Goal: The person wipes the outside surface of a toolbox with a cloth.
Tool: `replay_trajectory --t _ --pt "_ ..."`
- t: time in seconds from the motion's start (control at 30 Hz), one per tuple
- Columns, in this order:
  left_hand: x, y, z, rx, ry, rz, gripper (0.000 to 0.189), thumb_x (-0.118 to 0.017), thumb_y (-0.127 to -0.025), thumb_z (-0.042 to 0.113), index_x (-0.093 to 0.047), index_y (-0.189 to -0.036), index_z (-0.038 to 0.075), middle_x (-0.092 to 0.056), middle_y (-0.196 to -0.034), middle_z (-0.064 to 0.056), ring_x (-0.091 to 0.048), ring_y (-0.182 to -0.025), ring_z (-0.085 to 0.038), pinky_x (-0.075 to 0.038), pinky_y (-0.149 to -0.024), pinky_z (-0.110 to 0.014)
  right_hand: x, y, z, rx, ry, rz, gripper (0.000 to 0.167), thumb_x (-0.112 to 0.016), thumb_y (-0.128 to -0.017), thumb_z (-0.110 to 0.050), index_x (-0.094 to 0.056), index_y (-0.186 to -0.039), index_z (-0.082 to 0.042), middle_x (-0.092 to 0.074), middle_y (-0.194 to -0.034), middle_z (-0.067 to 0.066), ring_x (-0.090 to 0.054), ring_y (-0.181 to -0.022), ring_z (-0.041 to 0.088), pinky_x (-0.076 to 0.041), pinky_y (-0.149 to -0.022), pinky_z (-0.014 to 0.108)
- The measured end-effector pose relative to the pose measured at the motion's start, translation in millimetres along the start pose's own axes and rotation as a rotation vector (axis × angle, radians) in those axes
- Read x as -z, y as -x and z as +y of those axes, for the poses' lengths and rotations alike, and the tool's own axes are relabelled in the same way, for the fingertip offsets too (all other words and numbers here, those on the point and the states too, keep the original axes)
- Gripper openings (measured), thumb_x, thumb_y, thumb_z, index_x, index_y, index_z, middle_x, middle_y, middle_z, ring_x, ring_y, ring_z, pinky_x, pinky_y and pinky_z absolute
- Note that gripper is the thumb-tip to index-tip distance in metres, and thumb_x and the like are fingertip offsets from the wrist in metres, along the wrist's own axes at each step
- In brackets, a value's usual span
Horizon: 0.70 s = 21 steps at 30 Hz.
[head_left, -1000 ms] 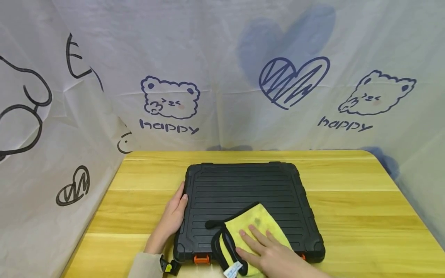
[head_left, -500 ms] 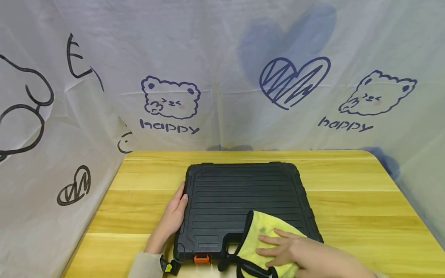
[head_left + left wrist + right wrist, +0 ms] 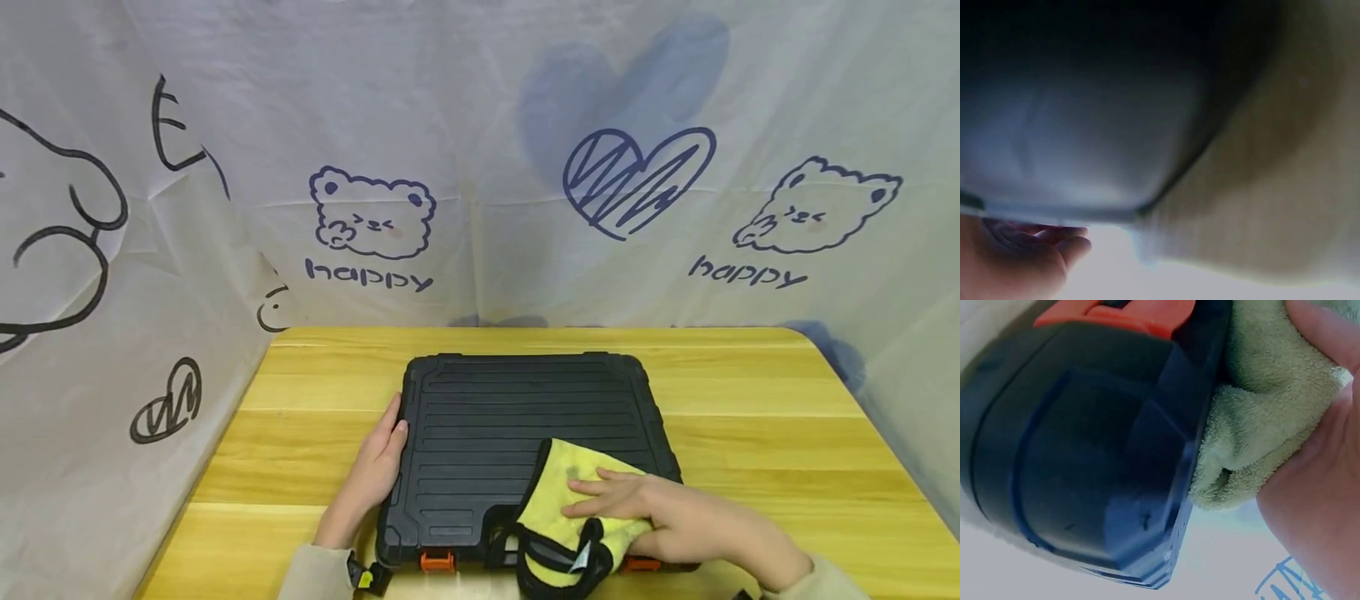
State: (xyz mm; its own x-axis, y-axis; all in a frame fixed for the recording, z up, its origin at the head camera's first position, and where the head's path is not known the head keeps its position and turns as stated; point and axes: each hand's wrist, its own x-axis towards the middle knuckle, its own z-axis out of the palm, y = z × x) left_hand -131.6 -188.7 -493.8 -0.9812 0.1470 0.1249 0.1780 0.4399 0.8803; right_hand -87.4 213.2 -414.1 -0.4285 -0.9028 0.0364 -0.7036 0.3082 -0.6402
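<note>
A black ridged hard case (image 3: 517,408) with orange latches lies flat on the wooden table. Against its left side rests my left hand (image 3: 378,458), fingers along the wall and thumb at the top edge. In the left wrist view part of that hand (image 3: 1022,262) shows beside the blurred dark case wall (image 3: 1085,137). My right hand (image 3: 660,508) lies over a yellow cloth (image 3: 558,483) with black trim, fingers spread on it at the case's front right. The right wrist view shows the fuzzy cloth (image 3: 1266,419) bunched between the palm and the case (image 3: 1085,456).
The wooden table (image 3: 772,450) extends to both sides of the case. One orange latch (image 3: 437,561) faces the front edge, and another latch (image 3: 641,565) sits near the right hand. A white printed curtain (image 3: 495,275) hangs behind and at the sides.
My right hand and the yellow cloth slid right and toward me over the case, then slightly back up. The cloth's trim has shifted shape. My left hand stays against the case's side.
</note>
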Motion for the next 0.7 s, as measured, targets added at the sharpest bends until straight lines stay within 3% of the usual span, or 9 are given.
replay_trajectory --t 0.3,0.43,0.53,0.7 --pt "0.3 0.2 -1.2 0.010 0.002 0.002 0.055 -0.029 -0.110 0.019 -0.011 -0.157 -0.002 -0.014 -0.162 -0.022 -0.014 -0.149 -0.035 -0.015 -0.118 -0.053 14.2 -11.0 18.6 -0.115 0.014 0.055 0.074 -0.064 -0.091 -0.001 -0.034 -0.156 -0.018 -0.030 -0.160 0.011 -0.025 -0.146 0.037 -0.007 -0.116 0.021" --pt "-0.2 0.1 -0.8 0.012 0.001 0.002 0.055 -0.030 -0.110 0.019 -0.011 -0.158 -0.001 -0.014 -0.162 -0.022 -0.014 -0.149 -0.035 -0.015 -0.118 -0.053 24.2 -20.9 27.9 -0.196 0.012 0.043 0.071 -0.063 -0.097 -0.013 -0.027 -0.159 -0.015 -0.030 -0.160 0.008 -0.016 -0.148 0.038 -0.001 -0.121 0.046" --pt "-0.1 0.1 -0.6 0.011 0.000 0.001 0.055 -0.030 -0.110 0.018 -0.012 -0.158 -0.001 -0.015 -0.162 -0.022 -0.015 -0.148 -0.035 -0.016 -0.118 -0.053 29.7 -29.0 34.3 -0.261 0.043 0.047 0.069 -0.062 -0.099 -0.019 -0.027 -0.159 -0.015 -0.024 -0.163 0.006 -0.010 -0.150 0.036 0.002 -0.114 0.066" --pt "-0.1 0.6 -0.2 0.006 0.002 0.002 0.054 -0.030 -0.110 0.017 -0.012 -0.157 -0.003 -0.015 -0.162 -0.022 -0.015 -0.148 -0.036 -0.016 -0.118 -0.053 35.9 -38.4 46.0 -0.360 0.208 0.125 0.065 -0.058 -0.101 -0.026 -0.029 -0.157 -0.011 -0.017 -0.164 0.012 -0.014 -0.149 0.036 -0.002 -0.115 0.065"
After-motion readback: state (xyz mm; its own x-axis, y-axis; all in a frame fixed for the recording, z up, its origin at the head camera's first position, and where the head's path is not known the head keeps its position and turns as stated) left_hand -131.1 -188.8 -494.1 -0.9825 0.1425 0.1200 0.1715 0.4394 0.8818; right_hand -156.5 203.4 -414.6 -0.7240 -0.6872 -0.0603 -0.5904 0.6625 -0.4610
